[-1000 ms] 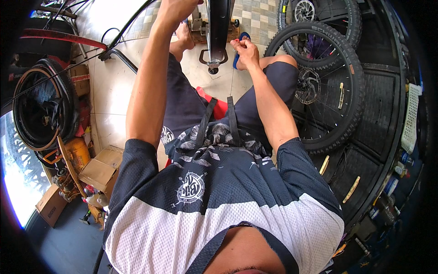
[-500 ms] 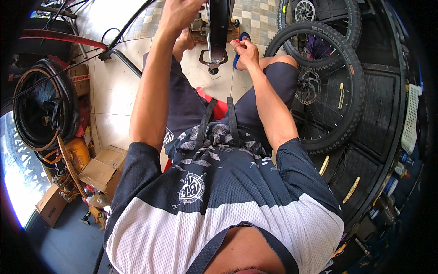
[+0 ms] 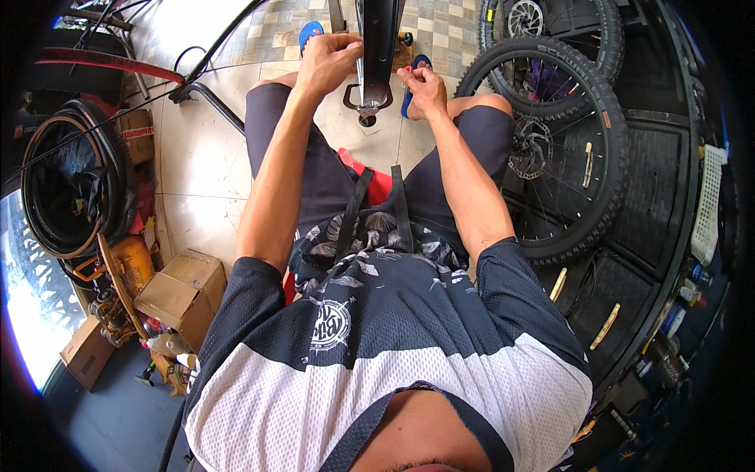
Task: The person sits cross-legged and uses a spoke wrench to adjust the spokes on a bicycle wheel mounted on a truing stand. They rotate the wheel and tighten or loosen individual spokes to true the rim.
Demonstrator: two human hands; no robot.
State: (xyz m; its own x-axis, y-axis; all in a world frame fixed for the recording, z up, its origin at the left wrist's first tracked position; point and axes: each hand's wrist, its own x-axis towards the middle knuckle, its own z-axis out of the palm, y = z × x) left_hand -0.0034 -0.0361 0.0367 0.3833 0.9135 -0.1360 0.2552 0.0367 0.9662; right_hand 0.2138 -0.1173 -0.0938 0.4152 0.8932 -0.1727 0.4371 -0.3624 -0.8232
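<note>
An upright black and silver metal frame (image 3: 377, 59) stands ahead of me, with a looped bracket and small knob at its lower end. My left hand (image 3: 330, 61) is closed, thumb and fingers bent together at the frame's left edge; what they hold, if anything, is hidden. My right hand (image 3: 425, 90) is pinched on a small red item (image 3: 407, 69) just right of the frame. A red seat (image 3: 376, 185) shows between my thighs, under two dark straps.
Bicycle wheels with knobby tyres (image 3: 590, 212) lie on a dark panel at right, beside a white perforated strip (image 3: 708, 204). At left are a bundle of tyres (image 3: 118, 173), cardboard boxes (image 3: 177, 291), an orange container (image 3: 134, 263) and black tubes (image 3: 212, 106).
My left hand and forearm have moved down and slightly right along the frame, and my left knee has shifted left. My right hand stays in place.
</note>
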